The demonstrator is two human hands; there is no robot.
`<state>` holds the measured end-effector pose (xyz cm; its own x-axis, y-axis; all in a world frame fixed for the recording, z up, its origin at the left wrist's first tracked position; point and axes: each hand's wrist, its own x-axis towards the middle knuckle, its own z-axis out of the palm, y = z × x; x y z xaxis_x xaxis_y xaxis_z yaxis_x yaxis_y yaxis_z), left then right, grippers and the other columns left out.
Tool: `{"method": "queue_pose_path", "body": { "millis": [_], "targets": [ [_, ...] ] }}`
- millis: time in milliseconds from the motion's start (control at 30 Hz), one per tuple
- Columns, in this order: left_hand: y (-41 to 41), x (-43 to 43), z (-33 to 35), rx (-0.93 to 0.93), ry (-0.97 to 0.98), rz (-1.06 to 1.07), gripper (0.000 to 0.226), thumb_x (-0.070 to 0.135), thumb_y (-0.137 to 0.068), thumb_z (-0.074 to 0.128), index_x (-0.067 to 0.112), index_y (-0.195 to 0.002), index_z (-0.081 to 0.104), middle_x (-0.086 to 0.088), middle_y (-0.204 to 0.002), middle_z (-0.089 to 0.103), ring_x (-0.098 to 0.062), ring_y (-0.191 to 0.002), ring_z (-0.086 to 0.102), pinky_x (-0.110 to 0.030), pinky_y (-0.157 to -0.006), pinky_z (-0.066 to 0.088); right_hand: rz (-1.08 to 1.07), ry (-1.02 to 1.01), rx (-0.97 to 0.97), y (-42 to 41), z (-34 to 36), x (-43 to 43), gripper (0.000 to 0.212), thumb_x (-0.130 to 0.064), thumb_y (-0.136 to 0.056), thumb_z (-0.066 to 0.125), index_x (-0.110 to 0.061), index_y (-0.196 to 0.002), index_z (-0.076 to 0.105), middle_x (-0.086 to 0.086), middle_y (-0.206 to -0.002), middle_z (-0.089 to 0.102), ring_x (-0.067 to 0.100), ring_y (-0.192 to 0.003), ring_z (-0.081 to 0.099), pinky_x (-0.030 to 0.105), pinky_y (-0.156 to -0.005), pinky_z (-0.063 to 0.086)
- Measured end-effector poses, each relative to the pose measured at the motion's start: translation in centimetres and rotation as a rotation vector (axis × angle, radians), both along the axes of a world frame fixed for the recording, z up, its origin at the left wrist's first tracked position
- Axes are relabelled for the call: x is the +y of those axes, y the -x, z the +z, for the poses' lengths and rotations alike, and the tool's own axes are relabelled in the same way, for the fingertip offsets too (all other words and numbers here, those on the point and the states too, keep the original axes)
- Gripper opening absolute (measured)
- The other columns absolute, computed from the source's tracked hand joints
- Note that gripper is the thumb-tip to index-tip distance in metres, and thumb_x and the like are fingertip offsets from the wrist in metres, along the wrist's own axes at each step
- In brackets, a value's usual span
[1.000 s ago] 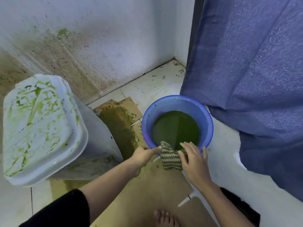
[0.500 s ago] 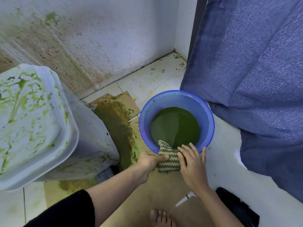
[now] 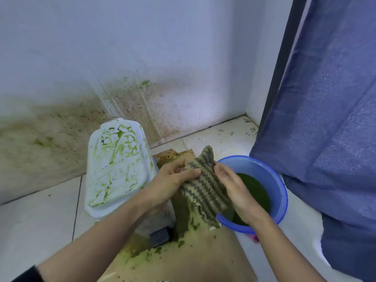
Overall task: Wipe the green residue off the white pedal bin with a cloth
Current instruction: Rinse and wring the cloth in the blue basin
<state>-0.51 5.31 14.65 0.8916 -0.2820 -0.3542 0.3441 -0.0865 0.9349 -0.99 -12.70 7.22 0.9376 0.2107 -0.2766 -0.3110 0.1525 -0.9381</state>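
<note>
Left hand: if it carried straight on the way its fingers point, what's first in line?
The left hand would meet the cloth it grips; just beyond, the right hand on the cloth's other side. The blue basin lies further along, probably lower; depth is unclear.

A white wall, smeared brownish-green along its lower part, meets a pale tiled floor in a room corner. Stained brown cardboard lies on the tiles. A blue curtain hangs at right beside a dark upright frame.
</note>
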Motion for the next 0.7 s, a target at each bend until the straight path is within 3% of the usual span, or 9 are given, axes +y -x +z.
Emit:
{"method": "queue_pose_path", "body": {
  "millis": [67,233,333,433,500,600,700],
  "targets": [
    [0.5,2.8,3.3,-0.053,0.030,0.021,0.021,0.016,-0.085,0.074,0.002,-0.097,0.065,-0.017,-0.091,0.070,-0.025,-0.080,0.069,-0.030,-0.077,0.056,0.147,-0.072,0.010,-1.5,3.3,2.0,0.070,-0.067,-0.077,0.060,-0.021,-0.130,0.060,-0.003,-0.128,0.067,0.012,-0.119,0.062,0.036,-0.106,0.044],
    [2.3,8.9,7.0,-0.172,0.074,0.311,0.022,0.026,-0.081,0.073,0.006,-0.083,0.064,-0.011,-0.084,0.067,-0.025,-0.079,0.063,-0.031,-0.071,0.047,0.351,-0.147,0.004,-3.2,9.8,7.7,0.049,-0.037,-0.074,0.074,-0.005,-0.111,0.071,0.011,-0.112,0.074,0.022,-0.101,0.070,0.037,-0.089,0.052],
    [2.9,11.9,6.6,-0.034,0.380,0.552,0.040,0.031,-0.088,0.068,0.003,-0.116,0.067,-0.014,-0.116,0.072,-0.031,-0.109,0.067,-0.040,-0.085,0.051,0.283,-0.128,-0.050,-3.5,12.6,11.2,0.044,-0.029,-0.076,0.075,-0.004,-0.112,0.071,0.010,-0.105,0.076,0.019,-0.094,0.073,0.030,-0.078,0.055],
    [4.0,13.9,6.5,0.043,0.451,0.462,0.045,0.021,-0.088,0.070,0.003,-0.128,0.062,-0.019,-0.129,0.065,-0.033,-0.120,0.062,-0.044,-0.095,0.054,0.172,-0.086,-0.109,-3.6,14.4,14.2,0.034,-0.023,-0.083,0.074,-0.002,-0.110,0.071,0.008,-0.099,0.077,0.018,-0.089,0.074,0.025,-0.071,0.057],
    [4.5,14.9,6.5,0.009,0.381,0.418,0.054,0.003,-0.078,0.076,-0.001,-0.129,0.059,-0.023,-0.126,0.064,-0.034,-0.113,0.065,-0.041,-0.088,0.057,0.119,-0.085,-0.122,-3.6,14.9,15.5,0.027,-0.021,-0.084,0.074,-0.004,-0.105,0.072,0.007,-0.097,0.077,0.018,-0.087,0.074,0.025,-0.069,0.057],
    [4.8,16.5,6.2,-0.007,0.345,0.627,0.085,-0.014,-0.059,0.080,0.007,-0.134,0.047,-0.024,-0.114,0.069,-0.034,-0.095,0.072,-0.042,-0.070,0.060,0.117,-0.072,-0.128,-3.6,14.8,15.9,0.026,-0.012,-0.082,0.075,-0.003,-0.106,0.071,0.007,-0.097,0.077,0.020,-0.091,0.074,0.028,-0.075,0.058],
    [5.2,17.2,6.6,-0.115,0.342,0.783,0.073,-0.017,-0.066,0.075,0.017,-0.125,0.048,-0.023,-0.101,0.072,-0.031,-0.080,0.074,-0.038,-0.056,0.059,0.229,0.009,-0.124,-3.5,13.9,16.0,0.061,0.007,-0.070,0.080,-0.002,-0.126,0.056,0.014,-0.104,0.075,0.027,-0.097,0.073,0.043,-0.086,0.058]
  ]
}}
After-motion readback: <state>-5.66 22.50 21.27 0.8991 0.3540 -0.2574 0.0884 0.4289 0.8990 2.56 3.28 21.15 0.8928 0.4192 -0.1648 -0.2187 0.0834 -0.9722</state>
